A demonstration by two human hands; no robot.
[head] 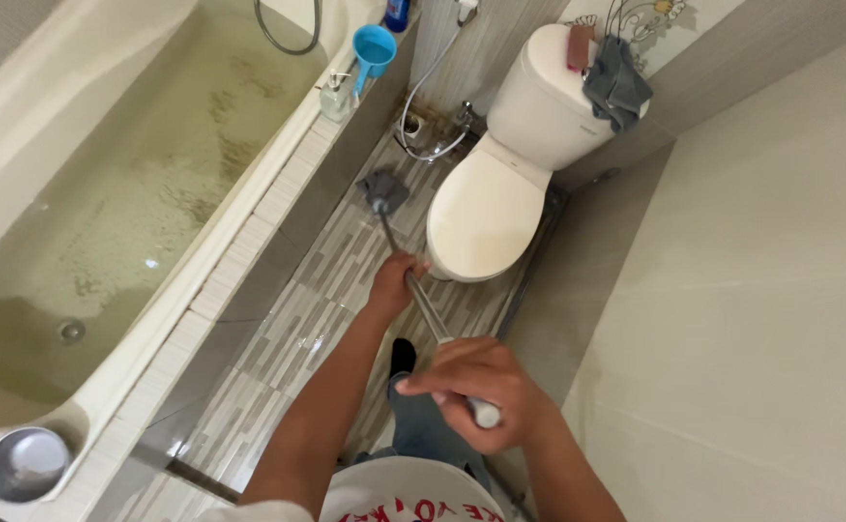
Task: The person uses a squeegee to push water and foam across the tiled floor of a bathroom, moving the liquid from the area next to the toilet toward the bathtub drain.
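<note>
The person grips a long-handled mop point(413, 290) with both hands: the left hand point(394, 280) is wrapped round the metal pole partway down, the right hand point(476, 391) is clenched over the top end, where a pale grip shows below the fingers; the grey mop head point(384, 190) rests on the striped floor tiles point(297, 329), between the tiled side of the bathtub point(133, 174) and the base of the white toilet point(491, 208), near the toilet but apart from it; the pole looks thin, stiff and light, and smooth enough to slip in a wet palm, so the spread two-hand hold, one high and one lower, seems the sound way to steer it, while the head looks soft and limp, likely heavier when soaked; as for containers, the bathtub stands empty of water but its floor is stained brown, with the drain at the near end; a blue scoop point(375, 48) sits on the tub ledge beside a clear pump bottle point(334, 97), whose fill I cannot tell; a steel bowl point(25, 464) sits on the near corner and looks empty; the toilet lid is shut, and a grey cloth point(616, 82) lies on the tank.
</note>
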